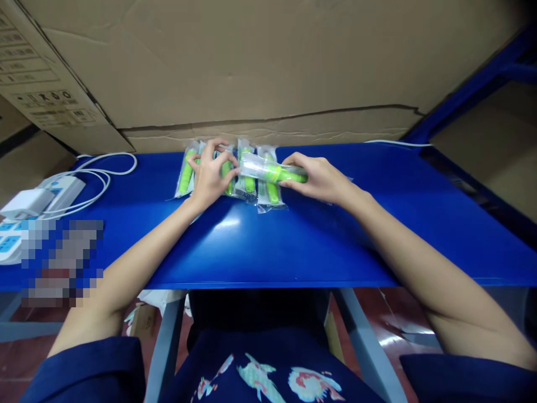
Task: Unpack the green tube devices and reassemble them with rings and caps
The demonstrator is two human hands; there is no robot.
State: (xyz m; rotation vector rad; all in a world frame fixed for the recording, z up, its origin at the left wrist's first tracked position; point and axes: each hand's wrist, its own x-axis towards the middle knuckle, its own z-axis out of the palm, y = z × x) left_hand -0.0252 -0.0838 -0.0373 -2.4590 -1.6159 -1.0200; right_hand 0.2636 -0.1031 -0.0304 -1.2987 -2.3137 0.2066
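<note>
My right hand is closed round the green end of a bagged green-handled item, held nearly level above the table. Its clear wrapper points left, toward my left hand. There my thumb and index finger pinch at the wrapper's end, while the other fingers are bent over the packs below. Several like packs lie side by side, among them a left pack, a middle pack and a right pack. My left hand partly hides some of them. What tool the green handles belong to, I cannot tell.
The blue tabletop backs onto a large cardboard sheet. At the left lie a white power strip, a charger and a looped white cable. A blurred-out flat object lies near the front left edge. Blue shelf framing rises at right.
</note>
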